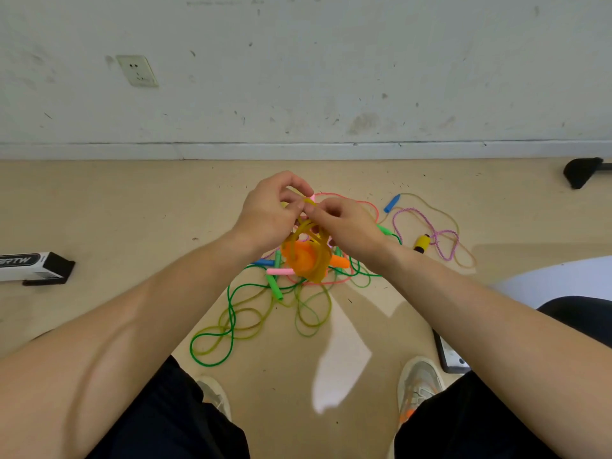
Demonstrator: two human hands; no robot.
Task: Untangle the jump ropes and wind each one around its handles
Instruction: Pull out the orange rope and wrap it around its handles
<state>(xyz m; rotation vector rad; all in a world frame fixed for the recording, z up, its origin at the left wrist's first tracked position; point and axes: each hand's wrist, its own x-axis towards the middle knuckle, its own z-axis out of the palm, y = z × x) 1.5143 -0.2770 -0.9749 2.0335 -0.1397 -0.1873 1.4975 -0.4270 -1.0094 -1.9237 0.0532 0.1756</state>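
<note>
Jump ropes [274,287] lie tangled on the floor [132,210] before us. We hold the amber rope [303,226] just above the pile, left hand [268,217] and right hand [347,226] both pinching its cord. It looks light, limp and springy, so we judge its stiff orange handles [299,260] the surer hold.

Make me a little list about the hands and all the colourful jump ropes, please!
hands: left hand and right hand both pinch the translucent yellow plastic jump rope
hanging below: orange plastic handles, amid yellow loops
floor pile: thin green plastic rope, pink plastic handle, tangled together
farther right: purple braided cord, yellow handle with black ends, blue plastic handle
wound up: none visibly finished yet
</note>
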